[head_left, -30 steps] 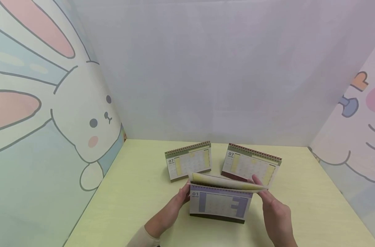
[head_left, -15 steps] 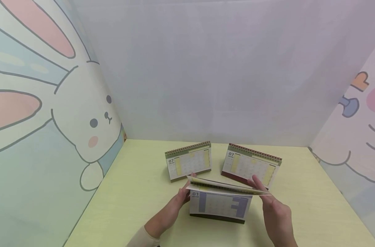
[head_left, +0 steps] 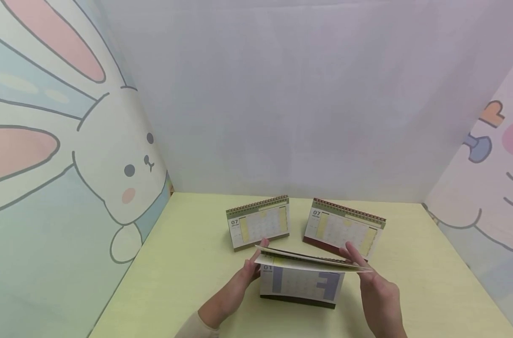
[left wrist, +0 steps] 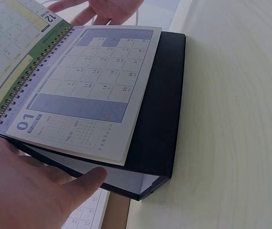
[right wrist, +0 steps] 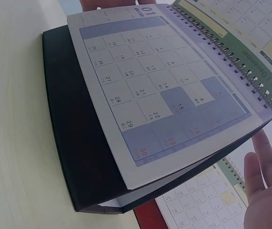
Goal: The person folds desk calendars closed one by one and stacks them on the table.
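A desk calendar (head_left: 296,286) with a black base stands at the front, its purple 01 January page facing me. A stack of turned pages (head_left: 311,264) juts over its top, nearly edge-on to the head camera. The left wrist view shows a green-headed December page (left wrist: 12,52) across the rings. My left hand (head_left: 237,284) is at the calendar's left end, thumb (left wrist: 90,183) along the side of the base and fingertips showing behind the pages. My right hand (head_left: 379,293) stands at the right end of the pages, fingers (right wrist: 266,152) extended upright; nothing lies in its palm.
Behind stand two more desk calendars on July pages, a left one (head_left: 258,225) and a right one (head_left: 345,227) with a dark red base. They are close behind my fingers. A pale yellow table (head_left: 176,263) runs back to a white wall (head_left: 290,103).
The raised pages have swung forward and down over the calendar's top, now covering the upper edge of the January page. Both hands have stayed almost in place.
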`<state>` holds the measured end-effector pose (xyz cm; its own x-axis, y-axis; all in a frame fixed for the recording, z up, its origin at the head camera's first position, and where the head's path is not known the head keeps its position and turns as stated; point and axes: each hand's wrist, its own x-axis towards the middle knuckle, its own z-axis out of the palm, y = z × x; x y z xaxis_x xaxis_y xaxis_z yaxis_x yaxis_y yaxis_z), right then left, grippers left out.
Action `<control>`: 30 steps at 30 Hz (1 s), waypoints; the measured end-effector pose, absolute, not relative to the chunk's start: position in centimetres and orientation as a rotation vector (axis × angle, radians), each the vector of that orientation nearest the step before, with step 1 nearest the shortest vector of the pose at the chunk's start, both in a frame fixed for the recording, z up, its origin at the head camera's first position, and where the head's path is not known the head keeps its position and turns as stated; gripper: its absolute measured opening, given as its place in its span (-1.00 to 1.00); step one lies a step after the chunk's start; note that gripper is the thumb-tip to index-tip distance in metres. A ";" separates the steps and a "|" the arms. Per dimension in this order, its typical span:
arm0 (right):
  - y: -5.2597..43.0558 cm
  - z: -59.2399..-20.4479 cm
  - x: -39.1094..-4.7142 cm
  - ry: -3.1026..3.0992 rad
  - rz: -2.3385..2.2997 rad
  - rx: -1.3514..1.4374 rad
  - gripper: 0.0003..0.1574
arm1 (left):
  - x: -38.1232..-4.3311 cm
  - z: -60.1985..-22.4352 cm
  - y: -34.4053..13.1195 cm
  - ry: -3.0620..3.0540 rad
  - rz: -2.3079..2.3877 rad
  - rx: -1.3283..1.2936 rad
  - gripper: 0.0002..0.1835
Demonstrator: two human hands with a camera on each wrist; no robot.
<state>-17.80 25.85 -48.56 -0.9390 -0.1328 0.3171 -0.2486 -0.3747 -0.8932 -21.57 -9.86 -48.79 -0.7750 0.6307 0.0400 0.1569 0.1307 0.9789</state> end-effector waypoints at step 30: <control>25.0 -49.9 -19.4 -1.369 2.122 1.172 -0.41 | -21.4 -48.8 -9.6 2.119 1.646 0.824 -0.27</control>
